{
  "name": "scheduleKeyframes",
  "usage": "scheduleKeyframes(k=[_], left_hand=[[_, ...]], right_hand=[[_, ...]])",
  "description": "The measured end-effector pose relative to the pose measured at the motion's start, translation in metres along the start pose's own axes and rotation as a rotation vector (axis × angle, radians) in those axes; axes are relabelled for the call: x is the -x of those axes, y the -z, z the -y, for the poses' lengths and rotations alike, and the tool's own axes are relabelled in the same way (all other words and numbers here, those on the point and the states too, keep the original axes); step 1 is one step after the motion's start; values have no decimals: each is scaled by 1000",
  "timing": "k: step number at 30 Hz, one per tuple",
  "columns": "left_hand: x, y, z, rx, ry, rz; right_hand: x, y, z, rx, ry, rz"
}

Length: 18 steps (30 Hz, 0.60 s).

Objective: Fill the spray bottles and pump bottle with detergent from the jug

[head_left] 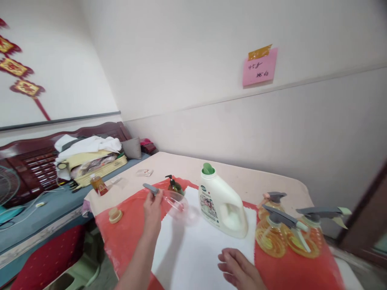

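Observation:
My left hand (152, 205) is closed around the neck of a clear spray bottle (177, 205) with a grey trigger head. The bottle lies tilted in the air, its see-through body pointing right and slightly blurred. To its right, a white detergent jug (216, 201) with a green spout stands upright on a white sheet (172, 257). Low over that sheet, my right hand (237, 266) is open, fingers loosely bent and holding nothing. Behind the clear bottle stands a dark pump bottle (174, 186), partly hidden.
Several spray bottles (272, 237) with yellow liquid stand at the right on a red cloth (127, 229). A beige cap (115, 215) lies on the left. An amber bottle (98, 185) leans near the bench; a red-covered stool (54, 257) is below. A pink note (260, 68) hangs on the wall.

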<state>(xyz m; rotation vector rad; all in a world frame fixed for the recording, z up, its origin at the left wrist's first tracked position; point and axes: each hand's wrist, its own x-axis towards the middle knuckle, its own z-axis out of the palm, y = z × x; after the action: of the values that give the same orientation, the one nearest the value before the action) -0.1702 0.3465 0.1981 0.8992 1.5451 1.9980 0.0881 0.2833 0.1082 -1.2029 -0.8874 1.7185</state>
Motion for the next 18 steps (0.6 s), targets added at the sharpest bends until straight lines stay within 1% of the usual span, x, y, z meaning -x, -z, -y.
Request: scheduleKeyframes(k=[1,2,3,4,5,7,9,11,13,15,16,18], left_hand=[[19,-3,-3,95,54,104],[39,-8,-5,154,116,191],[59,-13,-7,201,175,277],[77,-20,-8,237,229,308],[93,-26,-9,257,277,345],[114,-36,-11,288,337,396],[121,-41,-12,327,378,443],[118,-43,-11,378,451,441],[112,-41,-8,412,544,411],[107,-39,-3,407,608,364],[106,-38,-1,396,617,340],[106,-37,4,357,588,268]], right_hand=[[5,-5,2,-179,-96,44],[10,-8,5,-354,-185,115],[15,-11,8,-493,-252,212],[19,-13,11,-588,-287,301],[23,-15,13,-639,-301,375],[28,-14,15,-641,-287,447],[29,-12,13,-583,-274,460],[26,-10,8,-518,-285,472],[23,-10,2,-443,-298,474],[20,-13,-2,-316,-270,437],[20,-14,-4,-245,-236,405],[19,-19,-7,-129,-160,334]])
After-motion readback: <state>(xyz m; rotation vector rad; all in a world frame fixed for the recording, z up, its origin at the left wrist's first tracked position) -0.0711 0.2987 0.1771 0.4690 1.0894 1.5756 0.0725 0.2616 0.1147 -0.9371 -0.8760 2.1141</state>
